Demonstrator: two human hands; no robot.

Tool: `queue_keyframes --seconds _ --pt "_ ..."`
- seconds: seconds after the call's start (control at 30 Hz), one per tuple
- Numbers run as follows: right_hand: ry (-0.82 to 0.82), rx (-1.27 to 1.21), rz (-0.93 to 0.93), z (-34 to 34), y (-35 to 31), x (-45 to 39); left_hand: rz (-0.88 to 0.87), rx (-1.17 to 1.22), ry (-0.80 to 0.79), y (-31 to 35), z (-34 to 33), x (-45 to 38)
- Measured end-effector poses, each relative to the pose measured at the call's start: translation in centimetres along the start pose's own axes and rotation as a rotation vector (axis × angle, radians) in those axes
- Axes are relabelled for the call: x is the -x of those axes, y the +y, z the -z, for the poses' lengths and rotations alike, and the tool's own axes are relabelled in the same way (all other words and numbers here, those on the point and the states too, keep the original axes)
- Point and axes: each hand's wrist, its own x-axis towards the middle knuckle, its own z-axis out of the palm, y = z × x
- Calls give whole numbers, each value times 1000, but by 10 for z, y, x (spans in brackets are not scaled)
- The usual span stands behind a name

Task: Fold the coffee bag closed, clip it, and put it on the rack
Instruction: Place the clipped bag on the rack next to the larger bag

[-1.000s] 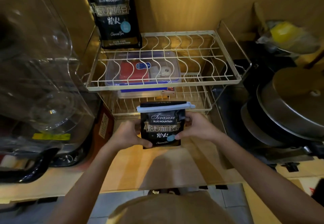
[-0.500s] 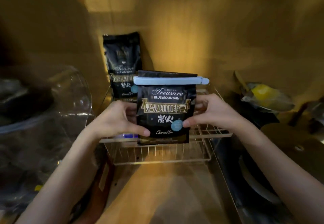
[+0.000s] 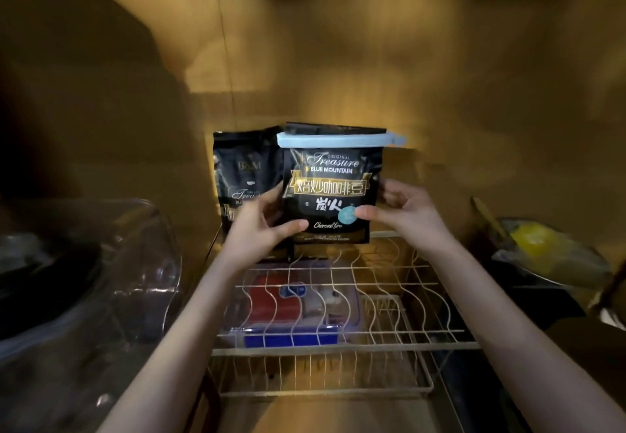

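Observation:
The black coffee bag (image 3: pixel 333 192) with gold and white lettering stands upright at the back of the wire rack's (image 3: pixel 389 346) top shelf. Its top is folded over and held by a pale blue clip (image 3: pixel 335 139). My left hand (image 3: pixel 262 229) grips the bag's lower left side, thumb across the front. My right hand (image 3: pixel 403 210) holds the right side, thumb on the blue round sticker. Whether the bag's base touches the shelf is hard to tell.
A second, taller black coffee bag (image 3: pixel 242 175) stands just left, against the wall. Under the top shelf lies a clear lidded box (image 3: pixel 294 304) with red and blue contents. A clear domed appliance (image 3: pixel 101 280) is at left, a bowl with something yellow (image 3: pixel 538 246) at right.
Both hands carried the clipped bag up from in front of the lower shelf and back to the rear of the top shelf, beside the other bag. The camera tilted upward.

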Motion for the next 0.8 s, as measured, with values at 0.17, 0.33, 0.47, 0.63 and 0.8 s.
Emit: queue_keyframes --seconds 0.17,0.33,0.47,0.63,0.8 --pt "-35 22 -95 -15 34 -21 30 0 98 -34 -23 -7" --pt "-8 -5 -164 -22 59 -30 16 -128 165 -55 -36 -9" --pt "-58 7 -178 -24 73 -33 -9 -238 310 -59 -51 -8" --pt "-105 -22 -200 -25 81 -35 -105 -418 292 -64 -67 -10" --pt "-96 16 -172 -31 82 -41 -183 -609 227 -68 -78 -12"
